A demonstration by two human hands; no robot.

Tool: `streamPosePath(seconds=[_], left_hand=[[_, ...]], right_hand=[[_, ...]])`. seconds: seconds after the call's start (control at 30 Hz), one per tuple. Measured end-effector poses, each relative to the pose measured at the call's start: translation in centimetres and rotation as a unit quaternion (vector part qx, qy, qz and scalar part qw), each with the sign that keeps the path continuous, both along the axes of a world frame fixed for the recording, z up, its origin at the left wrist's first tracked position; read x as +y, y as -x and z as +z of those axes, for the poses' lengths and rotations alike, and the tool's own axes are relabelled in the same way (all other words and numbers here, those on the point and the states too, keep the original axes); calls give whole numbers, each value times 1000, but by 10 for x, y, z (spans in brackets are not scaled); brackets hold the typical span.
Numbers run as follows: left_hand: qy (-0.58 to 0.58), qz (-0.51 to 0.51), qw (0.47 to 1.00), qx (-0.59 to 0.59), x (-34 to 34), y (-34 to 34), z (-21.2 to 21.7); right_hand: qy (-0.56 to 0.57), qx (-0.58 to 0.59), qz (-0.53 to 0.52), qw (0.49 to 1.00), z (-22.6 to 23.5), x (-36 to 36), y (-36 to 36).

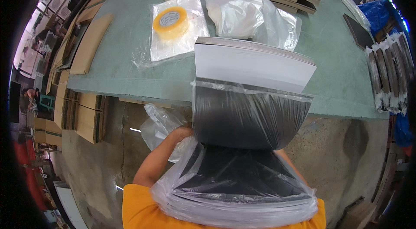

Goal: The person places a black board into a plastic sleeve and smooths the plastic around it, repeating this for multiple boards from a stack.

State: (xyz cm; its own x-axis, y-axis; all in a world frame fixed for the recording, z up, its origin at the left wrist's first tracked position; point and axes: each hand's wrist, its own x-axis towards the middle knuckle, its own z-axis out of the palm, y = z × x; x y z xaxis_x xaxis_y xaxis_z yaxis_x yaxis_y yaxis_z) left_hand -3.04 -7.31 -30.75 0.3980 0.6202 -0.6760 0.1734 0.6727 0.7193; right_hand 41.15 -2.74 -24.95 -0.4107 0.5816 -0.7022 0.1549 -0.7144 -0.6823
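Plastic bag [242, 185] holding a stack of black sheets [249, 116] is grasped at its left edge by the left hand [181, 134]; the right hand's grip is hidden. The stack's white end rests on the green desk's [125, 60] near edge.

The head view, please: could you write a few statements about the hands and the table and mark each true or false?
1. The left hand grips the plastic bag around the black sheets. True.
2. A yellow tape roll lies on the green table. True.
3. The black sheets are bare. False: clear plastic covers them.
4. The right hand is plainly open. False: it is hidden behind the stack.
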Motion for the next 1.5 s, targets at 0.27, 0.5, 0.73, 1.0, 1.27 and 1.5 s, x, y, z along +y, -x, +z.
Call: streamPosePath(seconds=[0.27,0.5,0.73,1.0,1.27,1.5], left_hand=[[-186,-179,936,241,31,-17,76],[-334,-135,926,-114,27,-39,320],[-322,-240,910,105,10,-127,143],[-434,49,895,95,97,-177,241],[-338,54,937,-65,114,-122,281],[-491,-57,867,57,99,-140,280]], right_hand=[[-318,-280,98,900,-30,-2,6],[-217,332,256,881,211,13,14],[-287,-90,455,838,60,-9,55],[-329,16,238,914,151,43,108],[-325,132,165,922,178,46,85],[-226,20,97,969,201,67,86]])
